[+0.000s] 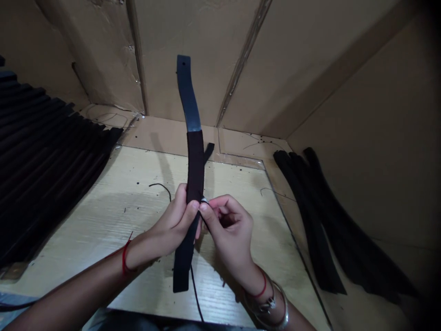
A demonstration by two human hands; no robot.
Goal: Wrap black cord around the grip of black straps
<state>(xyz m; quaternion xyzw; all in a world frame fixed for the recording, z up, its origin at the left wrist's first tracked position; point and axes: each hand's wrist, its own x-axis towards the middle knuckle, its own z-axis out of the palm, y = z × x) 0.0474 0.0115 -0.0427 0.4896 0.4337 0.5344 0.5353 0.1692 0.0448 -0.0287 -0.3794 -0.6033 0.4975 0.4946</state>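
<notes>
A long black fabric strap (195, 161) stands upright above the pale wood desk (103, 220), clamped in the left hand (174, 216). The right hand (229, 225) pinches a small silvery piece (204, 200) against it. Black strips (317, 216) lie along the desk's right edge.

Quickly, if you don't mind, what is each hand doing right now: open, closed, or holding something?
Left hand: closed, gripping the black strap.
Right hand: closed, pinching a small shiny item at the strap's edge; too small to identify.

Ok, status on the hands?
Left hand gripping black strap, held upright. Right hand pinching small silver bit at strap's edge, black cord trailing down. Black strips lying off to the right.
</notes>
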